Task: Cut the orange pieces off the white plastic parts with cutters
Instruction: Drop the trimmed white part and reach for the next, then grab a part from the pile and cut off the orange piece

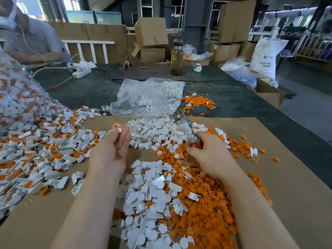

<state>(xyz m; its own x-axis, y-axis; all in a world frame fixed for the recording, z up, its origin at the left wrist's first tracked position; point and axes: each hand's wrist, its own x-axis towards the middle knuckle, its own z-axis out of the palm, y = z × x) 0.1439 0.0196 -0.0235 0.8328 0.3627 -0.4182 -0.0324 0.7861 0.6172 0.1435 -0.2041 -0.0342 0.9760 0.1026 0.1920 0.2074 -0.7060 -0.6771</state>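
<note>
My left hand [115, 144] pinches a small white plastic part with an orange piece [117, 128] at its fingertips, raised above the cardboard. My right hand [208, 153] grips the cutters [183, 124] by their red handles, jaws pointing up and away to the left; they look blurred. A big heap of uncut white-and-orange parts [41, 141] lies to the left. Cut white parts [150, 203] and loose orange pieces [212, 209] are piled between and below my arms.
A cardboard sheet [287, 186] covers the near table. A clear bag of white parts [149, 97] lies behind it, with more orange pieces [197, 102] to its right. A bottle [177, 58], a power strip [81, 72] and boxes stand farther back. A person [30, 38] sits at far left.
</note>
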